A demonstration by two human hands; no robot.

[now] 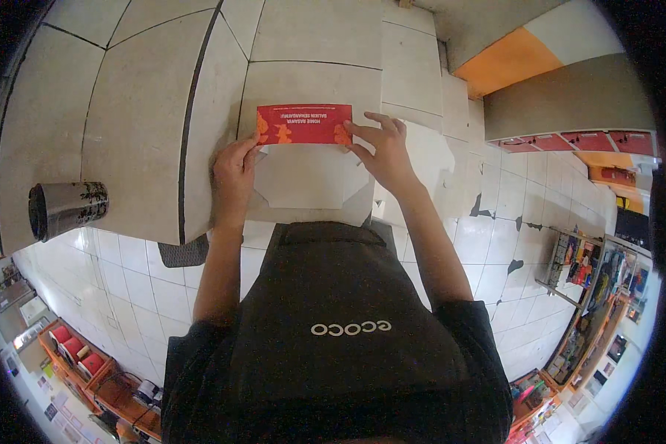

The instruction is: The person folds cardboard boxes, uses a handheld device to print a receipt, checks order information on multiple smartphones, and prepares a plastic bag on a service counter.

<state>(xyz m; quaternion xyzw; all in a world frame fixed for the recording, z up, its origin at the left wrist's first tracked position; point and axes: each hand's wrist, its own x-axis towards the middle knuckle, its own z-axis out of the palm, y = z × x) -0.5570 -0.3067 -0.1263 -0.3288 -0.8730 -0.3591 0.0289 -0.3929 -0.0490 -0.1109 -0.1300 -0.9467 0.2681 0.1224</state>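
Note:
A cardboard box [303, 177] with a plain white inside lies partly folded on the tiled counter before me. Its red printed panel [300, 134], with orange figures and white lettering, stands up along the far side. My left hand [234, 174] is closed on the panel's left end, thumb and fingers pinching its corner. At the right end, my right hand [386, 152] holds the edge between thumb and index finger, while its other fingers are loosely spread. What the fingertips do behind the panel is hidden.
White flat cardboard pieces [425, 159] lie to the right of the box. A dark-lidded cylindrical container [68, 211] is on the counter at far left. A metal rack [573, 263] stands at right on the tiled floor, and orange shelving [89, 370] at lower left.

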